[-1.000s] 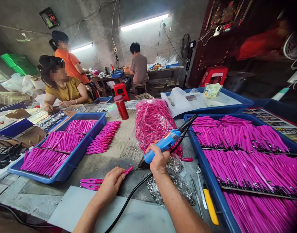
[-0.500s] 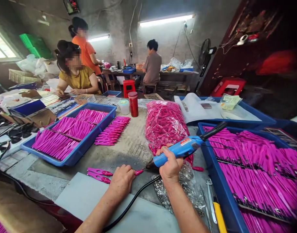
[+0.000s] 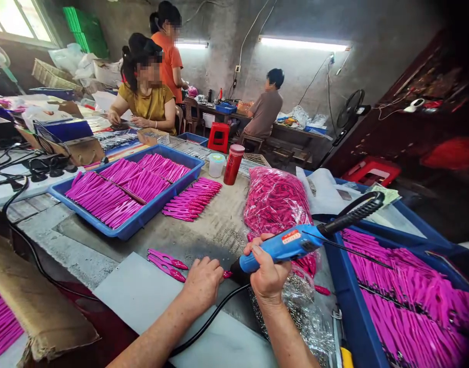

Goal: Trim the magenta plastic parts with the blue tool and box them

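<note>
The left hand (image 3: 203,282) pinches a small, shiny pink plastic piece (image 3: 227,274) near the middle of the grey table (image 3: 215,226). The right hand (image 3: 271,275) wraps tight round a blue and black power screwdriver (image 3: 282,249), just right of the piece. Its black nose (image 3: 236,267) is by the piece's right end; I can't tell if they touch. To do this well, hold the piece flat, line the nose up straight and press gently.
</note>
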`<state>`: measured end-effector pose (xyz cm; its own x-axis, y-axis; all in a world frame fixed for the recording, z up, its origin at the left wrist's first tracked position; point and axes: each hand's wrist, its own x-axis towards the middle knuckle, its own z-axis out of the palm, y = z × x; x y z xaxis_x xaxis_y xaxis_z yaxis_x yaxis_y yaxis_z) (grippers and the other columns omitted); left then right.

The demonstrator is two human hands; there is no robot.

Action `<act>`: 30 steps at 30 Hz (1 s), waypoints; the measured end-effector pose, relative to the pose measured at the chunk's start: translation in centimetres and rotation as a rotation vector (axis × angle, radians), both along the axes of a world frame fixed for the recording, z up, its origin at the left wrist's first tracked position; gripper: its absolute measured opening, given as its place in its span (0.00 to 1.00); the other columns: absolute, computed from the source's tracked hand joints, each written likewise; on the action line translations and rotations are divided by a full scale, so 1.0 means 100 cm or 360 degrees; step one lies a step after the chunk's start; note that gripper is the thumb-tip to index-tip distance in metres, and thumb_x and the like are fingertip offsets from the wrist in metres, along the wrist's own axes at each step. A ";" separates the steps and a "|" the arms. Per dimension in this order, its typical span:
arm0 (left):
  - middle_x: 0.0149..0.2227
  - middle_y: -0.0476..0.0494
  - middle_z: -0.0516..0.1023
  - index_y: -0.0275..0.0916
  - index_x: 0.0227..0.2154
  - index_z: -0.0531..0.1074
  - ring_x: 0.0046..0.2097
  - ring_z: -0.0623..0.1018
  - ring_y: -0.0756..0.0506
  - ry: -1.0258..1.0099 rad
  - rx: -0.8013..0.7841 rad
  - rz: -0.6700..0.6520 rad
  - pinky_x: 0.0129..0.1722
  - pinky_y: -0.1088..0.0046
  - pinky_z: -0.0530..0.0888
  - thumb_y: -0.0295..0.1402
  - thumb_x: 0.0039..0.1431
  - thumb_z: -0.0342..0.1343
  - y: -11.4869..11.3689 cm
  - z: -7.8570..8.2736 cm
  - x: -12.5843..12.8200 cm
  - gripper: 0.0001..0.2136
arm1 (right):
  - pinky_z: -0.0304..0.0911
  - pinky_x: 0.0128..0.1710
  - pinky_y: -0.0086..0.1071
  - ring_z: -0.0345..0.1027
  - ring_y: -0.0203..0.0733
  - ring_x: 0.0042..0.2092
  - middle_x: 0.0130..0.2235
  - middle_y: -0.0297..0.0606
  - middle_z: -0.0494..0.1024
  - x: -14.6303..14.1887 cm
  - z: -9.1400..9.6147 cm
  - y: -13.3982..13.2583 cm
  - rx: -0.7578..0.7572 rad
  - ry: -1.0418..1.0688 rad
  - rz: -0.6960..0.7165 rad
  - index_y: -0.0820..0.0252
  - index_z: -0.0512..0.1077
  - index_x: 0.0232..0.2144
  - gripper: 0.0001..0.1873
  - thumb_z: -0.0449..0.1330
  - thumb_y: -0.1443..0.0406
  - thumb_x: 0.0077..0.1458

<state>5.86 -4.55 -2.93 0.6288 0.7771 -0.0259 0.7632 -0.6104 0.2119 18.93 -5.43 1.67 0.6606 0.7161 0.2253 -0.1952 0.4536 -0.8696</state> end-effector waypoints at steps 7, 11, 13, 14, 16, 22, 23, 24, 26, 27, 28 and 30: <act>0.31 0.46 0.71 0.38 0.28 0.71 0.37 0.68 0.45 -0.0146 0.0021 0.0005 0.33 0.69 0.58 0.26 0.62 0.49 -0.001 -0.006 -0.001 0.09 | 0.63 0.25 0.34 0.65 0.37 0.21 0.23 0.30 0.69 -0.004 0.002 0.002 -0.0001 -0.0051 -0.0027 0.61 0.65 0.32 0.18 0.65 0.62 0.38; 0.31 0.46 0.72 0.39 0.28 0.71 0.37 0.68 0.45 -0.0156 0.0031 -0.0003 0.33 0.68 0.58 0.26 0.62 0.47 -0.001 -0.006 -0.002 0.10 | 0.63 0.24 0.34 0.65 0.37 0.21 0.23 0.30 0.69 -0.004 0.000 0.004 -0.0012 -0.0061 -0.0025 0.61 0.65 0.32 0.18 0.65 0.62 0.38; 0.31 0.46 0.72 0.39 0.29 0.71 0.37 0.68 0.46 -0.0137 0.0027 0.0001 0.33 0.68 0.58 0.26 0.62 0.47 -0.002 -0.005 -0.002 0.10 | 0.63 0.24 0.34 0.64 0.37 0.21 0.23 0.29 0.69 -0.005 0.001 0.004 -0.0026 -0.0039 -0.0025 0.61 0.65 0.32 0.18 0.66 0.62 0.37; 0.32 0.47 0.72 0.39 0.29 0.71 0.37 0.68 0.46 -0.0120 0.0017 0.0005 0.34 0.68 0.58 0.26 0.63 0.47 -0.002 -0.004 -0.002 0.10 | 0.63 0.24 0.34 0.64 0.37 0.21 0.23 0.29 0.69 -0.005 0.001 0.003 -0.0029 -0.0026 -0.0026 0.61 0.65 0.32 0.19 0.66 0.62 0.37; 0.33 0.46 0.73 0.40 0.30 0.72 0.38 0.68 0.45 -0.0079 -0.0010 0.0011 0.34 0.68 0.59 0.27 0.63 0.47 -0.002 -0.002 -0.002 0.10 | 0.63 0.24 0.34 0.64 0.37 0.20 0.23 0.29 0.69 -0.005 0.002 0.003 -0.0032 -0.0007 -0.0027 0.61 0.65 0.32 0.19 0.66 0.62 0.36; 0.33 0.46 0.74 0.39 0.30 0.72 0.39 0.69 0.45 -0.0058 -0.0028 0.0006 0.34 0.68 0.59 0.28 0.63 0.47 -0.002 0.000 -0.002 0.10 | 0.63 0.24 0.33 0.65 0.37 0.20 0.23 0.29 0.69 -0.004 0.001 0.002 -0.0009 -0.0031 -0.0026 0.61 0.64 0.31 0.18 0.66 0.62 0.37; 0.33 0.46 0.74 0.39 0.30 0.72 0.39 0.69 0.45 -0.0060 -0.0025 0.0009 0.34 0.68 0.59 0.28 0.63 0.47 -0.002 0.000 -0.002 0.10 | 0.63 0.24 0.33 0.65 0.37 0.20 0.23 0.29 0.69 -0.004 0.001 0.002 -0.0004 -0.0044 -0.0028 0.61 0.64 0.32 0.18 0.65 0.62 0.38; 0.33 0.46 0.74 0.39 0.30 0.72 0.39 0.70 0.45 -0.0060 -0.0027 0.0012 0.34 0.68 0.59 0.28 0.63 0.47 -0.002 0.000 -0.002 0.10 | 0.63 0.24 0.33 0.65 0.37 0.20 0.23 0.29 0.69 -0.004 0.001 0.002 -0.0001 -0.0061 -0.0028 0.61 0.64 0.32 0.18 0.65 0.62 0.38; 0.33 0.46 0.74 0.39 0.31 0.73 0.39 0.70 0.45 -0.0051 -0.0041 0.0013 0.34 0.67 0.59 0.28 0.63 0.47 -0.002 0.000 -0.002 0.10 | 0.64 0.24 0.33 0.65 0.36 0.20 0.23 0.29 0.69 -0.006 0.003 0.004 -0.0011 -0.0117 -0.0002 0.61 0.64 0.32 0.17 0.65 0.63 0.39; 0.34 0.46 0.74 0.39 0.31 0.73 0.39 0.70 0.44 -0.0045 -0.0050 0.0013 0.34 0.67 0.60 0.28 0.63 0.47 -0.002 0.000 -0.002 0.10 | 0.64 0.24 0.32 0.65 0.36 0.20 0.23 0.29 0.69 -0.007 0.003 0.005 -0.0021 -0.0149 0.0017 0.61 0.64 0.32 0.17 0.65 0.63 0.39; 0.34 0.46 0.74 0.39 0.31 0.73 0.39 0.70 0.44 -0.0043 -0.0057 0.0013 0.34 0.67 0.60 0.28 0.63 0.47 -0.002 0.000 -0.001 0.10 | 0.63 0.23 0.32 0.64 0.36 0.20 0.23 0.28 0.69 -0.009 0.004 0.007 -0.0034 -0.0183 0.0029 0.61 0.64 0.32 0.17 0.65 0.63 0.39; 0.34 0.45 0.75 0.39 0.32 0.73 0.40 0.70 0.44 -0.0047 -0.0067 0.0014 0.35 0.67 0.60 0.28 0.63 0.48 -0.001 -0.001 -0.001 0.09 | 0.62 0.22 0.30 0.63 0.35 0.20 0.22 0.28 0.69 -0.013 0.005 0.010 -0.0075 -0.0249 0.0036 0.60 0.64 0.32 0.17 0.64 0.62 0.38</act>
<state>5.79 -4.68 -3.03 0.6229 0.7813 -0.0401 0.7616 -0.5938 0.2595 17.65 -4.42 2.13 0.6037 0.7425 0.2903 -0.0651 0.4089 -0.9103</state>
